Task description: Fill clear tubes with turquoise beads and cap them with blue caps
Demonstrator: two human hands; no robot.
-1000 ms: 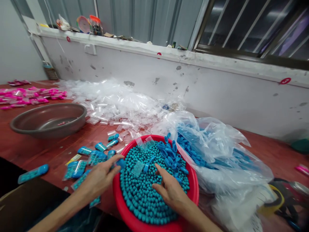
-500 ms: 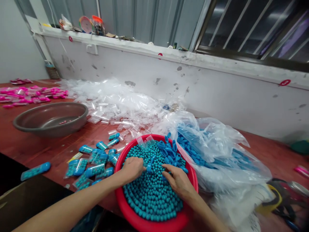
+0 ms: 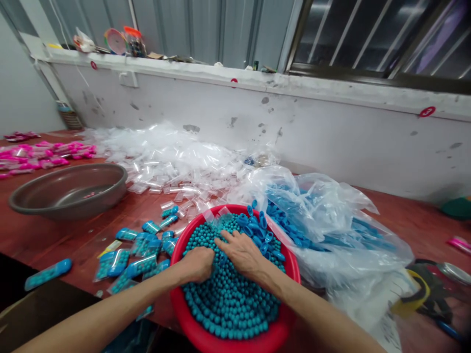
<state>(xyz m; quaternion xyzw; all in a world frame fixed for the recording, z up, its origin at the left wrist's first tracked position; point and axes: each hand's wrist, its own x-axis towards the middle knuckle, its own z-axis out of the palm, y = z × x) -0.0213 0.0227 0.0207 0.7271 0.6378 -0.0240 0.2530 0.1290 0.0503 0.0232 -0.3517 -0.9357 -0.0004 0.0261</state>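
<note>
A red tub [image 3: 292,260] holds a deep layer of teal beads [image 3: 235,314]. Over the beads, left of the middle, my left hand [image 3: 198,264] is closed; whatever it may hold is hidden. My right hand [image 3: 243,252] reaches in from the right with its fingers stretched and apart, their tips beside my left fist and close above the beads. Several blue caps [image 3: 257,230] lie on the beads at the tub's back right. A few clear tubes [image 3: 223,211] rest at the back rim.
Bead-filled tubes with blue caps [image 3: 142,264] lie left of the tub. A grey basin [image 3: 69,211], pink-capped tubes [image 3: 47,154] and a heap of clear tubes [image 3: 165,157] are behind. On the right stand a plastic bag [image 3: 324,211] of blue caps and yellow tape [image 3: 414,294].
My right hand has moved left and forward to beside my left hand, its fingers spreading. The blue piece near my left fingers is now hidden. The view has shifted slightly.
</note>
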